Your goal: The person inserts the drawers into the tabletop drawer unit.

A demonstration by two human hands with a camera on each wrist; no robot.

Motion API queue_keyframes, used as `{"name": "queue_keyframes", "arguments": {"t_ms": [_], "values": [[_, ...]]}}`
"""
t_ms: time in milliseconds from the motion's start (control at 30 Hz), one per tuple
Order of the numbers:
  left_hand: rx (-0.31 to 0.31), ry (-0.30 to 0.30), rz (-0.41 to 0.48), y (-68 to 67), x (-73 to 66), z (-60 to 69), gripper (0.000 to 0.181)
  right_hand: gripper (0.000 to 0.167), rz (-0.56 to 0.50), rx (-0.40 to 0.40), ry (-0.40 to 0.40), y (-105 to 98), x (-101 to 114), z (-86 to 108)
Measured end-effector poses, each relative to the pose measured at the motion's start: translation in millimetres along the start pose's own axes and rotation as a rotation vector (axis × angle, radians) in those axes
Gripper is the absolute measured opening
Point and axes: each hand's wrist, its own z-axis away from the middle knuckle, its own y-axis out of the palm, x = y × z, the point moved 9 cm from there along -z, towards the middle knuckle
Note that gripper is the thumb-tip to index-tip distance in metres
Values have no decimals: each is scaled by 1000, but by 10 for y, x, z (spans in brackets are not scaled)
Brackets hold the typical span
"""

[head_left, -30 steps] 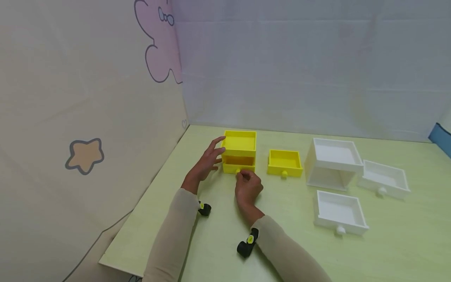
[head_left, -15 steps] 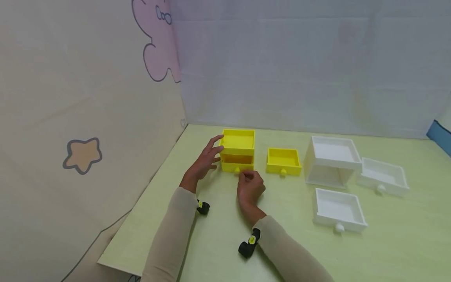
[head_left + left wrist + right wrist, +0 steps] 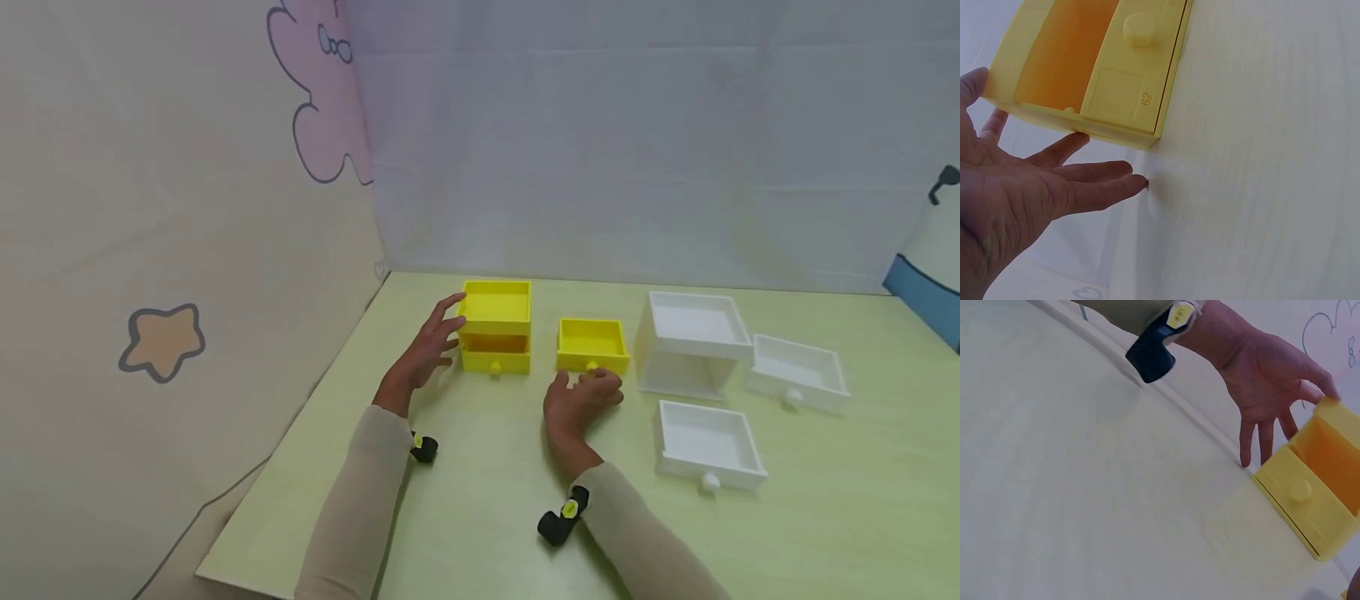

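A small yellow cabinet (image 3: 496, 303) stands at the back left of the table. Its lower drawer (image 3: 512, 363) is in, with a round knob on the front, and the compartment above it is open. My left hand (image 3: 424, 354) has its fingers spread along the cabinet's left side, some fingertips touching it in the left wrist view. To the cabinet's right lies a loose yellow drawer (image 3: 592, 337). My right hand (image 3: 577, 406) is just in front of this drawer's knob, thumb and fingers apart. Whether its fingertips touch the knob is hidden.
A white cabinet (image 3: 699, 319) with an open front stands to the right. One loose white drawer (image 3: 708, 437) lies before it and another white drawer (image 3: 797, 365) beside it. Fabric walls border the table (image 3: 480, 517) at the back and left.
My right hand has let go of the lower drawer's knob on the yellow cabinet and moved right to the loose yellow drawer. The left hand stays at the cabinet; the view has shifted slightly.
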Motion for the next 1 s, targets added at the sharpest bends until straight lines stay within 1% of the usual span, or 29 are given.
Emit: {"name": "queue_keyframes", "arguments": {"t_ms": [67, 167, 300, 567, 767, 933, 1000], "values": [[-2, 6, 4, -19, -6, -2, 51, 44, -8, 0, 27, -1, -29, -65], [-5, 13, 9, -39, -11, -2, 51, 48, -11, 37, 64, 33, -66, -122], [-3, 16, 9, -37, -7, -6, 51, 49, 1, 65, 59, 49, -61, -158], [-4, 24, 1, -82, -39, 3, 52, 34, 24, 65, 57, 46, -44, -232], [-8, 9, 5, -77, -31, 3, 53, 26, 51, 91, 36, 53, -50, -248], [-17, 0, 5, -72, -28, -9, 51, 24, 61, 107, 27, 52, -52, -259], [-14, 6, -1, -65, -36, -10, 52, 24, 59, 104, 30, 46, -60, -262]]}}
